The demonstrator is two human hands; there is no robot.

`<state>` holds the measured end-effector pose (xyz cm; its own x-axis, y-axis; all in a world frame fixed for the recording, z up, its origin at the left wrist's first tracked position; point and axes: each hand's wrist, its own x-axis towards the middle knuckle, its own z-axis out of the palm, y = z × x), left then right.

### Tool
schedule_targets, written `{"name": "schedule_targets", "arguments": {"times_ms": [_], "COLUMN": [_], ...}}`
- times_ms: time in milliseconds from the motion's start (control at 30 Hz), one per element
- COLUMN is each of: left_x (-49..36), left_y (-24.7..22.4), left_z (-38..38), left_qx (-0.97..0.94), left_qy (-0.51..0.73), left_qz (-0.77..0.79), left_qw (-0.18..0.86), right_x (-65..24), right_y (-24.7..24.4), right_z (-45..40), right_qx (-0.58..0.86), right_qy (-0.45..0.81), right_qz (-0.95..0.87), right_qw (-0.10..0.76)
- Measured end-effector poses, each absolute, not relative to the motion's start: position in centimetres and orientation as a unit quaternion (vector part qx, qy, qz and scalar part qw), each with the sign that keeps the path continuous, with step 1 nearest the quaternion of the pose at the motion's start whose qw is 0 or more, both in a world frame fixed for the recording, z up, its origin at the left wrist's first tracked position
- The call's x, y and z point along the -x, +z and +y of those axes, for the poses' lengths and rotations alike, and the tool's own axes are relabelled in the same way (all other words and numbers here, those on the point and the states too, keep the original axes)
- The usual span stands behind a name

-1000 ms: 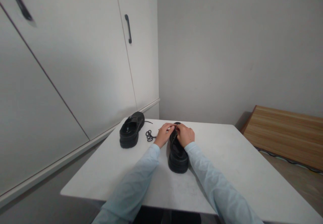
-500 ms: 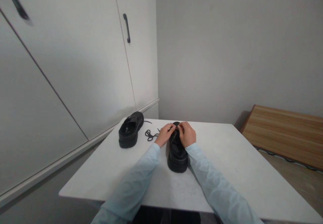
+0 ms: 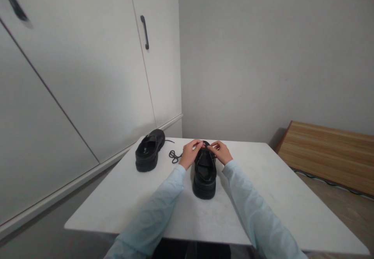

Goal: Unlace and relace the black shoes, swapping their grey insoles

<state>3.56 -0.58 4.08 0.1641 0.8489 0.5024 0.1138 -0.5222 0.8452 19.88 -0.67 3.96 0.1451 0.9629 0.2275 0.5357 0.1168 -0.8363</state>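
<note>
A black shoe (image 3: 204,183) stands on the white table (image 3: 263,196), its heel towards me. My left hand (image 3: 191,152) is at the upper left of its front part, thumb and fingers pinched together. On the other side, my right hand (image 3: 221,151) has thumb and forefinger closed near the front of the shoe. What either hand pinches is too small to make out. A black lace (image 3: 174,157) lies looped on the table just left of my left hand. Further left stands a second black shoe (image 3: 149,154), with a thin lace end beyond its toe.
White cabinet doors (image 3: 87,76) with dark handles rise along the left. A grey wall (image 3: 263,56) is behind the table. At the right, beyond the table edge, is a wood-grained board (image 3: 330,154).
My right hand has shifted a little right and turned, uncovering more of the shoe's upper. My left hand has barely moved. The view has shifted slightly.
</note>
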Motion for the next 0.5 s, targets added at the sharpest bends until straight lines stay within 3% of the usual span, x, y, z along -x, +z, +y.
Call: {"name": "schedule_targets", "arguments": {"times_ms": [167,500], "left_x": [-4.2,-5.1], "left_y": [4.4,3.8], "left_z": [-0.7,-0.5], "left_qx": [-0.707,-0.819], "left_qy": [0.53,0.396], "left_qz": [0.355,0.4], "left_qw": [0.306,0.106], "right_x": [-20.0,-21.3], "right_y": [4.1,5.1], "right_z": [-0.8,-1.2], "right_qx": [0.635,0.57], "right_qy": [0.285,0.484], "right_qz": [-0.588,-0.474], "right_qw": [0.411,0.465]}}
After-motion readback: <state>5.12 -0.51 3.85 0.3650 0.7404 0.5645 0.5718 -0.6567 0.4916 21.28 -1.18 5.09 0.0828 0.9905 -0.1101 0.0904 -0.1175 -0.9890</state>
